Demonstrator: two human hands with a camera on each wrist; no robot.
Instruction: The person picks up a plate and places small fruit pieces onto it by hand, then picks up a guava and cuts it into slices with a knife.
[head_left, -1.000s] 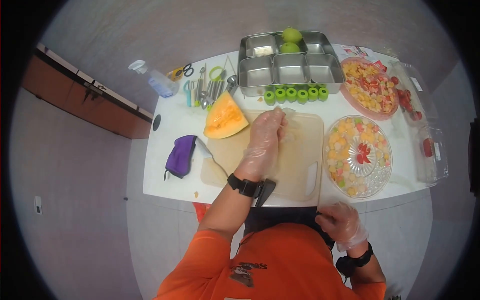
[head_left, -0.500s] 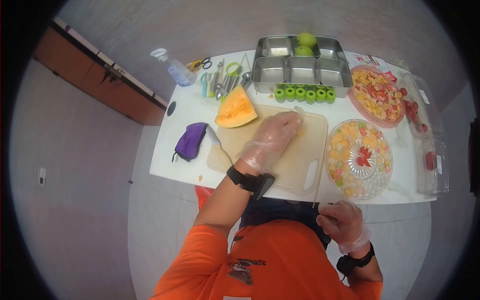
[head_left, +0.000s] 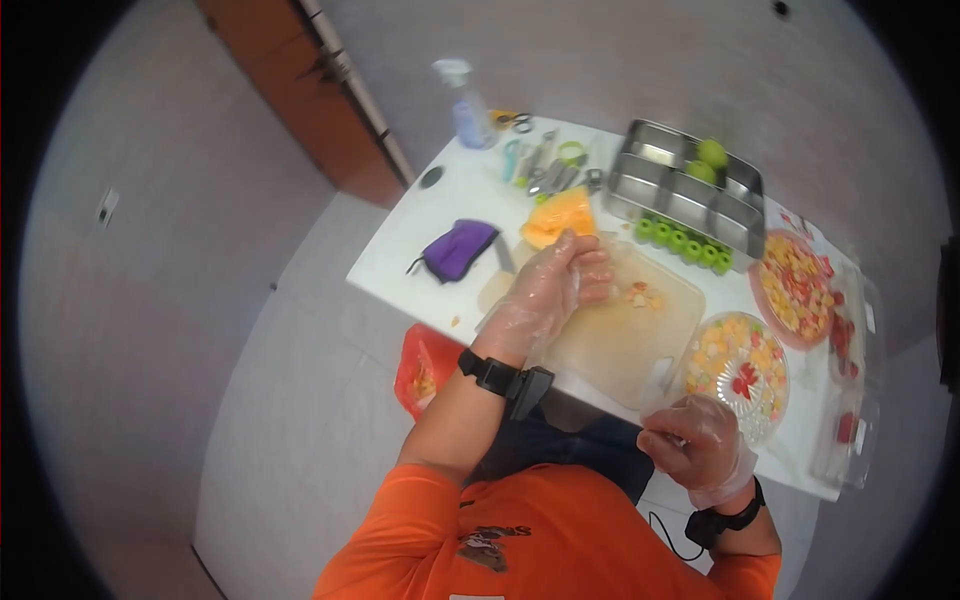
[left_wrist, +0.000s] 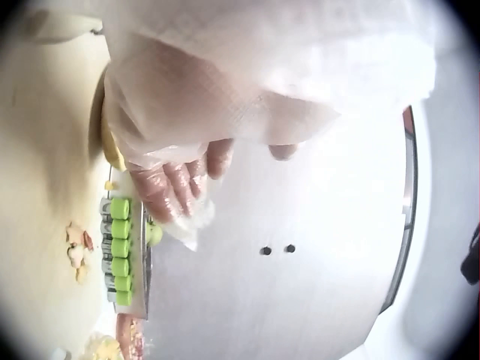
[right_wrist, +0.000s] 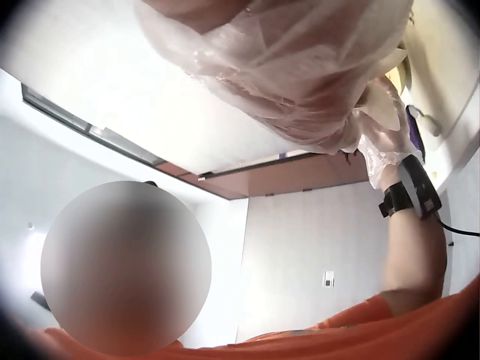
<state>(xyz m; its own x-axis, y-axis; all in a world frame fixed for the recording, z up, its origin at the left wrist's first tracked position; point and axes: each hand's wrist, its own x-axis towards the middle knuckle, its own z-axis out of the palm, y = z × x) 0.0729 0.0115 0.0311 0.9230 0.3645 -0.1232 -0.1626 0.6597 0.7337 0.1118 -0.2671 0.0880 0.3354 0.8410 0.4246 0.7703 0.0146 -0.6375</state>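
Note:
My gloved left hand [head_left: 545, 295] hovers above the left part of the cutting board [head_left: 625, 350], its fingers loosely extended. Its thumb overlaps the lower edge of an orange-fleshed melon wedge [head_left: 560, 215] in the head view. Several small pale and reddish fruit scraps [head_left: 643, 296] lie on the board, right of that hand; the left wrist view shows these scraps [left_wrist: 77, 251] too. My gloved right hand [head_left: 705, 445] is at the table's front edge, before the glass fruit dish [head_left: 738, 425]. Its fingers are bent, and I cannot tell whether they hold something.
A steel tray [head_left: 625, 200] with green fruits stands at the back; several green-topped cutters [head_left: 683, 243] line its front. A pink bowl [head_left: 765, 300] and clear boxes [head_left: 850, 440] are right. Purple cloth [head_left: 458, 248], knife [head_left: 504, 257] and spray bottle [head_left: 472, 122] lie left; a red bag [head_left: 410, 370] hangs below.
The head view has turned left. My left hand has shifted from the board's middle toward the melon wedge, and fruit scraps now show on the board. My right hand stays low at the table's edge.

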